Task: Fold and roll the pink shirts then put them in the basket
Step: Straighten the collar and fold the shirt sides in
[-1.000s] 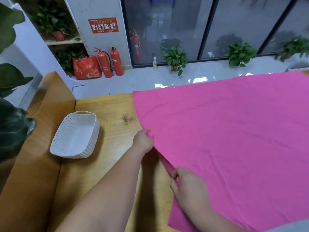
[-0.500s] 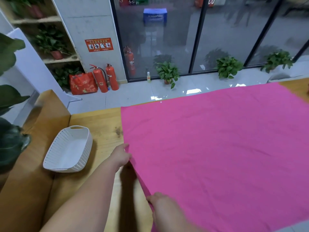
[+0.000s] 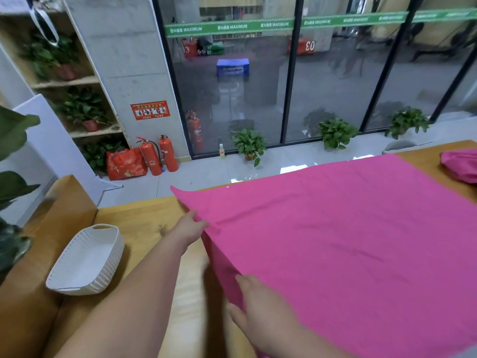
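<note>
Fold begins: the left edge of the shirt [image 3: 335, 241] has risen off the desk [image 3: 144, 223] within the last second. The left hand [image 3: 192, 227], now farther out along that edge, pinches it between thumb and fingers, and the far corner curls in the air. The right hand [image 3: 260, 306] appears to grip the near end of the same edge, though blur hides its fingers. The rest of the shirt lies flat. The empty basket [image 3: 103, 277] waits at left, well apart. A pink bundle [image 3: 462, 164], probably another shirt, sits at far right, near where the folded edge may land.
</note>
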Motion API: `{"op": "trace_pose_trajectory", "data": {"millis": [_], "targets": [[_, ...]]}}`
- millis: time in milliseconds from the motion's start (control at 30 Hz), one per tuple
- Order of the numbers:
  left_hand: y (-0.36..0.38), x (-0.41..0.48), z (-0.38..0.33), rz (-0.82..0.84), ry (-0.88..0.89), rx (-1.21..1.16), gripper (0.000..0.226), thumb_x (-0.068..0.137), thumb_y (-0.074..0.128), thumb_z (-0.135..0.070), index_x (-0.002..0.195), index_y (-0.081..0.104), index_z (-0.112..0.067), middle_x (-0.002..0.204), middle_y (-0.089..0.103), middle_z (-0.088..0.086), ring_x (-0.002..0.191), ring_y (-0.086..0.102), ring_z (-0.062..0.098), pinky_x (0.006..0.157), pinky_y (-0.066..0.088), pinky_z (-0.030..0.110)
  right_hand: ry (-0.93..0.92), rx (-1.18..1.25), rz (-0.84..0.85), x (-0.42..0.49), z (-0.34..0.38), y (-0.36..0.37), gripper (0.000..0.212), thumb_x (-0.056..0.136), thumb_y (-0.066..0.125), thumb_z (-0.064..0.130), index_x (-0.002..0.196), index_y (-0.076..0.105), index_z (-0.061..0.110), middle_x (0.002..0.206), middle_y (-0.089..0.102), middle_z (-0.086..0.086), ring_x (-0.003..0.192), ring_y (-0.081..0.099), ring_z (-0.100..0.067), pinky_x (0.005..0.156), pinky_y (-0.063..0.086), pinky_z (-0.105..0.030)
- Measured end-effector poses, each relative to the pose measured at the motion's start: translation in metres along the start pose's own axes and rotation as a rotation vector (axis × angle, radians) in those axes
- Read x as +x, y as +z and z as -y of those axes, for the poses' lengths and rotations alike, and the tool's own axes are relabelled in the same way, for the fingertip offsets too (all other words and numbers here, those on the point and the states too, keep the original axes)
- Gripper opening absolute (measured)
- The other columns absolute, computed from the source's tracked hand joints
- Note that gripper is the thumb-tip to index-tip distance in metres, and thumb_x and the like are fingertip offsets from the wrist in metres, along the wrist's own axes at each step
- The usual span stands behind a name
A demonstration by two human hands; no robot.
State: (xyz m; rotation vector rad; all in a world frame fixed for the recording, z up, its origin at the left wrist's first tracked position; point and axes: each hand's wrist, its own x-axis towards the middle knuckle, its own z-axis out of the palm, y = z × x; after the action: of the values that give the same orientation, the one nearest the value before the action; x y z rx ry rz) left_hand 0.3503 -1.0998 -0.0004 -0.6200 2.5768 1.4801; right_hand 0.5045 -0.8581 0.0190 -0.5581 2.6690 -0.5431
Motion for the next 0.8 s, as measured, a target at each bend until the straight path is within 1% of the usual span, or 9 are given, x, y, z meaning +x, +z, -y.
{"op": "trace_pose_trajectory", "data": {"millis": [67,200,300,367,467,500,600,667,800], "targets": [[0.015,0.001,-0.024,0.037,0.048,0.001,0.036,0.099,0.066,-0.012,0.134,0.057,-0.015,0.122,0.064,-0.005,0.115,0.059,0.02,0.092,0.041,0.026,0.003,0.018,-0.061,-0.005,-0.021,-0.019,0.08,0.1,0.046,0.067,0.164,0.026,0.023,0.161,0.038,0.003,0.143,0.046,-0.023,0.115,0.042,-0.042],[0.05,-0.002,-0.076,0.065,0.106,-0.005,0.044,0.102,0.067,-0.022,0.143,0.053,-0.017,0.129,0.062,-0.004,0.119,0.058,0.018,0.095,0.042,0.029,0.001,0.005,-0.187,-0.021,-0.063,-0.06,0.087,0.097,0.045,0.074,0.164,0.026,0.022,0.163,0.036,0.004,0.148,0.039,-0.019,0.118,0.039,-0.039],[0.077,-0.002,-0.111,0.061,0.13,0.014,0.077,0.1,0.07,-0.039,0.162,0.032,-0.013,0.161,0.042,0.003,0.146,0.042,0.023,0.117,0.037,0.037,0.021,0.019,-0.257,-0.034,-0.095,-0.09,0.09,0.097,0.044,0.076,0.166,0.022,0.023,0.169,0.028,0.007,0.152,0.034,-0.017,0.12,0.037,-0.038],[0.097,-0.006,-0.135,0.059,0.146,0.023,0.091,0.098,0.068,-0.052,0.166,0.022,-0.016,0.17,0.03,0.006,0.153,0.034,0.026,0.125,0.03,0.042,0.029,0.03,-0.3,-0.041,-0.117,-0.107,0.09,0.097,0.044,0.076,0.167,0.02,0.023,0.171,0.024,0.007,0.154,0.031,-0.016,0.12,0.037,-0.038],[0.128,-0.013,-0.17,0.055,0.195,0.042,0.085,0.102,0.063,-0.05,0.166,0.021,-0.012,0.162,0.036,0.009,0.142,0.041,0.026,0.115,0.033,0.035,0.043,0.029,-0.343,-0.053,-0.151,-0.129,0.09,0.098,0.044,0.075,0.167,0.019,0.023,0.172,0.021,0.009,0.154,0.031,-0.015,0.119,0.038,-0.038],[0.137,-0.016,-0.182,0.058,0.203,0.038,0.087,0.102,0.063,-0.051,0.166,0.02,-0.011,0.163,0.035,0.011,0.143,0.041,0.029,0.116,0.034,0.038,0.047,0.025,-0.356,-0.058,-0.162,-0.137,0.09,0.098,0.044,0.075,0.167,0.019,0.023,0.172,0.02,0.009,0.154,0.031,-0.015,0.119,0.038,-0.039],[0.163,-0.011,-0.208,0.072,0.232,0.06,0.114,0.078,0.062,-0.078,0.165,0.021,-0.016,0.158,0.041,0.015,0.142,0.045,0.036,0.119,0.039,0.052,0.056,0.024,-0.377,-0.072,-0.194,-0.158,0.09,0.098,0.046,0.074,0.167,0.017,0.024,0.173,0.016,0.01,0.154,0.031,-0.015,0.119,0.039,-0.041],[0.183,-0.006,-0.222,0.062,0.231,0.054,0.122,0.07,0.061,-0.083,0.166,0.02,-0.019,0.147,0.049,0.012,0.134,0.051,0.035,0.116,0.042,0.052,0.066,0.021,-0.376,-0.082,-0.215,-0.171,0.09,0.099,0.047,0.072,0.167,0.015,0.024,0.173,0.014,0.01,0.155,0.03,-0.016,0.119,0.039,-0.043],[0.226,-0.021,-0.26,0.037,0.288,0.045,0.091,0.09,0.066,-0.064,0.161,0.032,-0.017,0.129,0.054,0.009,0.117,0.055,0.031,0.104,0.046,0.043,0.079,-0.015,-0.384,-0.101,-0.255,-0.195,0.089,0.1,0.047,0.07,0.168,0.014,0.023,0.175,0.012,0.009,0.155,0.031,-0.018,0.12,0.039,-0.043]]}}
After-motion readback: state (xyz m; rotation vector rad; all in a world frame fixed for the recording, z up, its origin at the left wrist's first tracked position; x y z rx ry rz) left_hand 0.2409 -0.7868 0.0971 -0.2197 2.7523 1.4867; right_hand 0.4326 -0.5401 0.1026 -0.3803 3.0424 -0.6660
